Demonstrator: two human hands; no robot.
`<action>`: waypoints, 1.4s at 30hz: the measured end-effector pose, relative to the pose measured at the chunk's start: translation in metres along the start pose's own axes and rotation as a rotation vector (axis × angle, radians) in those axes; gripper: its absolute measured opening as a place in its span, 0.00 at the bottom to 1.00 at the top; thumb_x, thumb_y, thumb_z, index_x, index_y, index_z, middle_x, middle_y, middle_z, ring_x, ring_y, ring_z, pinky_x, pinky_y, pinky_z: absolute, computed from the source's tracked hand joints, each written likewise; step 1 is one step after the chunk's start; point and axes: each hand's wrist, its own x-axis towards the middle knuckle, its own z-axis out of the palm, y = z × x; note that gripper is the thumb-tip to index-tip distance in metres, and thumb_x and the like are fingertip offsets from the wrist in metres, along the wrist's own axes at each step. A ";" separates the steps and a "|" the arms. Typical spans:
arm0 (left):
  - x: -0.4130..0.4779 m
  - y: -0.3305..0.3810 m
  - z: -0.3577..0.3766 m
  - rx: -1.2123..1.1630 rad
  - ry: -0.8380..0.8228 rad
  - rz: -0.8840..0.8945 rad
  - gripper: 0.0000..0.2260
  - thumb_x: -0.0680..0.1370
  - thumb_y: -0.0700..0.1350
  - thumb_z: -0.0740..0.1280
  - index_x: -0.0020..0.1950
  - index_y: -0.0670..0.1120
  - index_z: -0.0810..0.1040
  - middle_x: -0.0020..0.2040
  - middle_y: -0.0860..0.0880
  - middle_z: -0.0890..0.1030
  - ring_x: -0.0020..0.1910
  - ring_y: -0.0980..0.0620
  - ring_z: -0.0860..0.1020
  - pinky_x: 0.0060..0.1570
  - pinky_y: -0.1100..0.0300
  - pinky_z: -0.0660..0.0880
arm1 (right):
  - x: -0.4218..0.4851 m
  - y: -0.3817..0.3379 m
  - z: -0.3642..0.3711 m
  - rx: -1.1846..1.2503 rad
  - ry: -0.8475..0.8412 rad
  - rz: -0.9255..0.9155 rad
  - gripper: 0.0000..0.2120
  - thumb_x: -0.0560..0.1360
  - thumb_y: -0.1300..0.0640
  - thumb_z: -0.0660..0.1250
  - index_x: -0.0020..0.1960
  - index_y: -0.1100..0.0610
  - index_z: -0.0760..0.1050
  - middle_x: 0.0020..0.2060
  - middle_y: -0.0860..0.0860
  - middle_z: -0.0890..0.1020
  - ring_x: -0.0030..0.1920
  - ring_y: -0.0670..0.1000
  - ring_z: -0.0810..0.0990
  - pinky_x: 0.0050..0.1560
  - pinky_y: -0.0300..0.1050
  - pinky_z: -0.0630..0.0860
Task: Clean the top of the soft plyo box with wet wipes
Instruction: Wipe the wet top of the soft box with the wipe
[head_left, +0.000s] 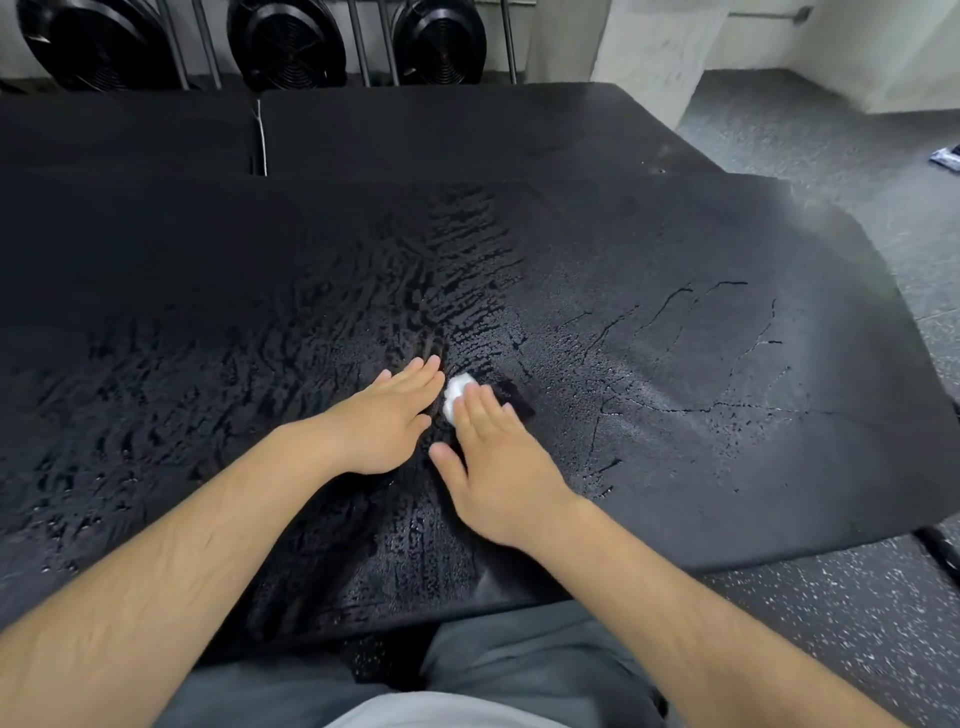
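Observation:
The black soft plyo box (675, 364) fills most of the head view, its top streaked with wet marks across the left and middle; the right part looks drier and cracked. A small bunched white wet wipe (455, 391) lies near the middle of the top. My right hand (493, 457) presses flat on the wipe with straight fingers, covering its near side. My left hand (387, 421) rests flat on the box just left of the wipe, fingers straight.
More black boxes (467, 130) stand behind this one, with three round black fans (288, 44) along the far wall. Speckled grey rubber floor (831, 623) lies to the right. A small dark packet (945, 158) sits on the floor at far right.

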 end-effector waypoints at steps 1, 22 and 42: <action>-0.004 0.000 0.002 -0.004 -0.001 0.006 0.26 0.86 0.45 0.51 0.82 0.48 0.43 0.80 0.55 0.37 0.78 0.60 0.36 0.73 0.64 0.35 | -0.011 -0.003 0.001 0.001 0.004 -0.055 0.40 0.78 0.37 0.35 0.82 0.62 0.50 0.82 0.57 0.48 0.82 0.55 0.44 0.81 0.53 0.46; -0.035 0.008 0.019 -0.003 -0.011 -0.011 0.26 0.86 0.45 0.50 0.82 0.48 0.43 0.80 0.55 0.37 0.77 0.60 0.35 0.75 0.63 0.36 | -0.036 -0.014 0.005 -0.024 0.042 -0.065 0.35 0.81 0.41 0.39 0.81 0.60 0.56 0.81 0.56 0.56 0.81 0.56 0.53 0.80 0.53 0.53; -0.092 0.008 0.036 -0.046 0.013 0.019 0.25 0.86 0.46 0.50 0.81 0.52 0.44 0.78 0.62 0.38 0.75 0.67 0.35 0.65 0.77 0.32 | -0.120 0.000 -0.005 -0.051 0.077 -0.208 0.27 0.84 0.46 0.45 0.80 0.54 0.60 0.79 0.48 0.61 0.80 0.50 0.57 0.79 0.48 0.57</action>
